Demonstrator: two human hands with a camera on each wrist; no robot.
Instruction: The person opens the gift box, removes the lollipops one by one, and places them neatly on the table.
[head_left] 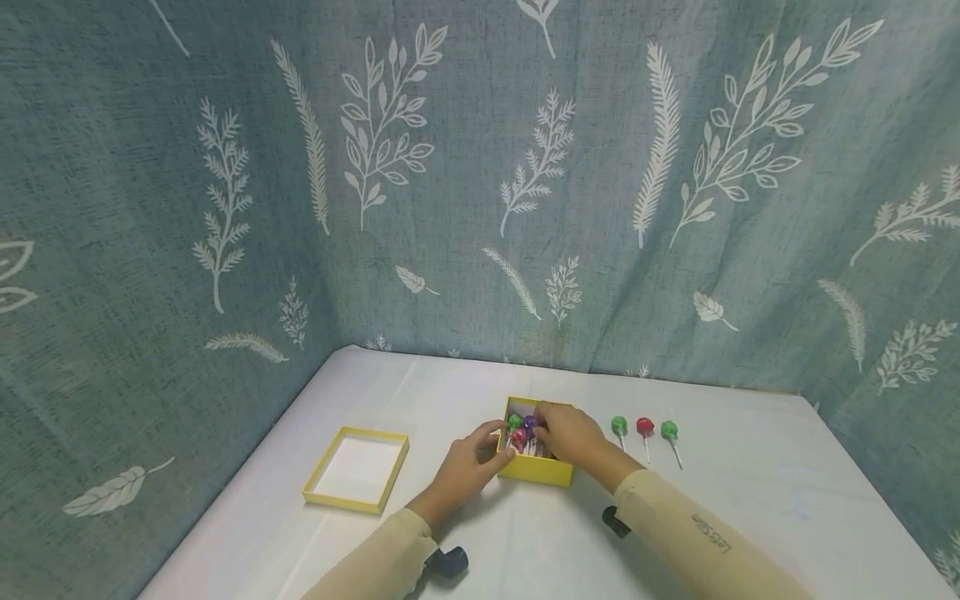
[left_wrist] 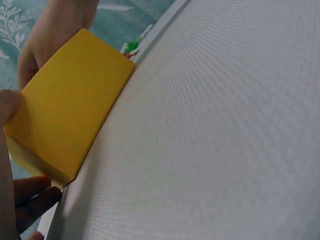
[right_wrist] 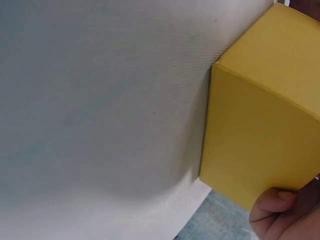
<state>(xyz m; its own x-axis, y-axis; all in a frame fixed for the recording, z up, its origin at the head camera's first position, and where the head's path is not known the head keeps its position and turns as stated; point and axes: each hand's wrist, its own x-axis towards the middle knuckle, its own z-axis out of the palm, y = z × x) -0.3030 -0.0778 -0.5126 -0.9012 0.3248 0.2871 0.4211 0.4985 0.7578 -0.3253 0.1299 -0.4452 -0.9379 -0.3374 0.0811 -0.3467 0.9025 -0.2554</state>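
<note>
An open-topped yellow box (head_left: 536,471) sits on the white table with several lollipops inside, among them a green lollipop (head_left: 513,421), a pinkish-red lollipop (head_left: 518,437) and a purple lollipop (head_left: 532,422). My left hand (head_left: 467,468) grips the box's left end, thumb at the near corner and fingers along the side. From the right, my right hand (head_left: 572,432) reaches over the wall into the box, its fingertips at the purple lollipop. I cannot tell whether they pinch it. In the right wrist view curled fingers (right_wrist: 274,210) lie against the yellow wall.
Right of the box lie a green lollipop (head_left: 618,427), a red lollipop (head_left: 645,427) and another green lollipop (head_left: 670,431), sticks toward me. A yellow-rimmed box lid (head_left: 343,503) lies at the left, inside up. A patterned curtain (head_left: 465,183) hangs behind the table.
</note>
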